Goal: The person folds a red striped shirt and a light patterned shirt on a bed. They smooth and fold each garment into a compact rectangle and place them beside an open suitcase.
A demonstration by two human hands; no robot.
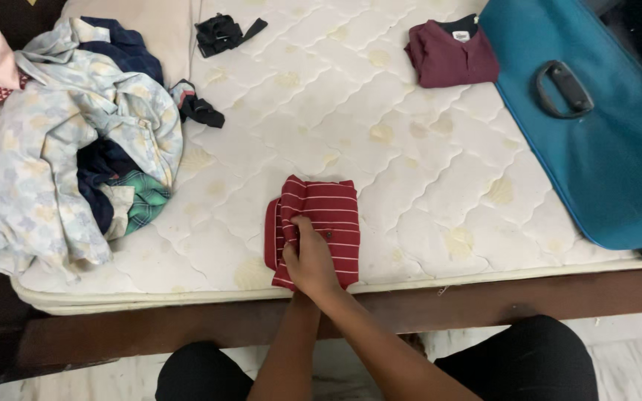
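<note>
A folded red shirt with thin white stripes lies on the white quilted mattress, near its front edge. Both my hands meet on the shirt's left half. My right hand rests on top of the cloth, fingers pointing away from me. My left hand is tucked beside and partly under it, at the folded left edge, and is mostly hidden. Both forearms come up from the bottom of the view.
A folded maroon shirt lies at the far right beside a teal suitcase. A heap of loose clothes fills the left side. Two small black items lie further back. The wooden bed frame runs along the front.
</note>
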